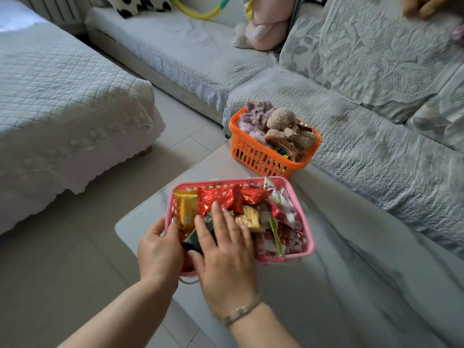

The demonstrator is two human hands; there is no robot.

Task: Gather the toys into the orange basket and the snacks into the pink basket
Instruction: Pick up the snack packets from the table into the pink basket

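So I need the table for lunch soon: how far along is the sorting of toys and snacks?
Nearly done, it seems. The orange basket already holds plush toys and a puzzle cube. The pink basket is full of snack packets. The left hand grips its near corner while the right hand lies flat on the packets. The table shows nothing loose; a pink plush sits on the sofa.
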